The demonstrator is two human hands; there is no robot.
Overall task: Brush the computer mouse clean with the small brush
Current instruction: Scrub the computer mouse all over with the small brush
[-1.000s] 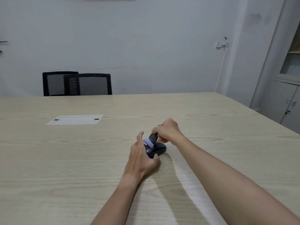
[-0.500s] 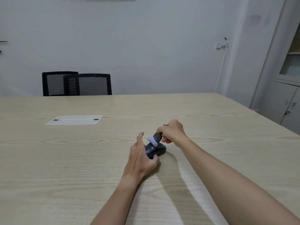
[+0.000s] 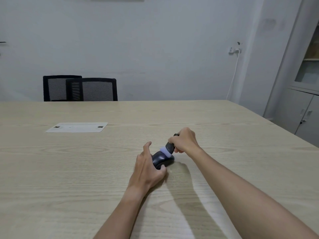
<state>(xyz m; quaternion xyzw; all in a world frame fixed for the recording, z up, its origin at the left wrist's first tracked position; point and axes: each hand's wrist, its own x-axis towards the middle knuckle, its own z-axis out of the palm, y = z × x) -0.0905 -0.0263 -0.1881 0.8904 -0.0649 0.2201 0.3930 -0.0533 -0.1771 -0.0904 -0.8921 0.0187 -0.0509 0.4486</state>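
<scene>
On table (image 3: 86,169), mouse (image 3: 163,159) seemingly points far-right, brush (image 3: 168,148) atop.

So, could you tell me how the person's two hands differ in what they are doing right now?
The left hand lies low on the table, steadying the dark mouse from its near side with the forefinger lifted; the right hand is raised in a closed fist around the brush. The left holds the thing being cleaned, the right holds the tool, whose pale bristles meet the mouse's top. Both hands are bare.

My left hand (image 3: 148,171) and right hand (image 3: 185,140) are bare, both forearms uncovered: no sleeve, glove, watch or ring showing.
</scene>
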